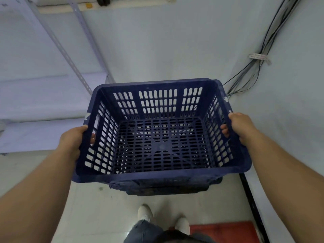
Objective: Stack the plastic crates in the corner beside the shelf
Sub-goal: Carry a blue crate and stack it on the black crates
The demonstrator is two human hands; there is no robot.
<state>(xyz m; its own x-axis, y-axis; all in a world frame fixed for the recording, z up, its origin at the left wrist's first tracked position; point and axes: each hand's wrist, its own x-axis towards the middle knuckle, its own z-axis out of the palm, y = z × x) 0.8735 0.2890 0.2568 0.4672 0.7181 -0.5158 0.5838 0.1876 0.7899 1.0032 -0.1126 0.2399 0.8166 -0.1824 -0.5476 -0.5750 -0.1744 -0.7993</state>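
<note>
The left hand (pixel 73 139) and right hand (pixel 241 128) each curl fingers through a side handle slot of the blue crate (pixel 161 134), holding it level above what seem stacked crates (pixel 166 187) in the floor's corner beside the shelf (pixel 43 95), ready for nesting

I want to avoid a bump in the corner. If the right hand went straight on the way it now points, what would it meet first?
The right hand, gripping the blue crate, points toward the corner. Probably it would first meet the black cables hanging against the wall; depth is unclear.
</note>
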